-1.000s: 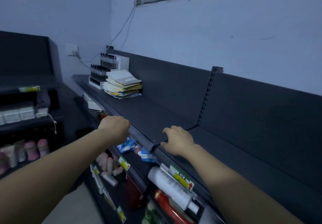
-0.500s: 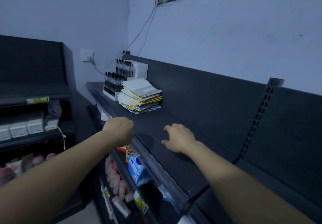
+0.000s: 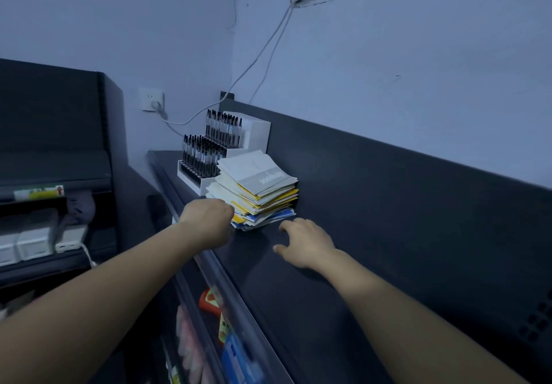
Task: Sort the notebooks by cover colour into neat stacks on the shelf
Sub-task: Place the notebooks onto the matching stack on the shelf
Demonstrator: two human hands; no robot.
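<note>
Now the untidy stack of notebooks (image 3: 257,192) lies on the dark shelf (image 3: 283,294), just beside a white pen display (image 3: 221,150). The left hand (image 3: 206,222) is at the front left edge of the stack. Its fingers are curled under and hidden, so it cannot be told if it grips a notebook. The right hand (image 3: 307,243) is just in front of the stack's right corner, low over the shelf, with fingers loosely bent and holding nothing.

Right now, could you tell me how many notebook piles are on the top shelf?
1: a mixed pile beside the pen rack, far left on the shelf. More may lie out of frame.
</note>
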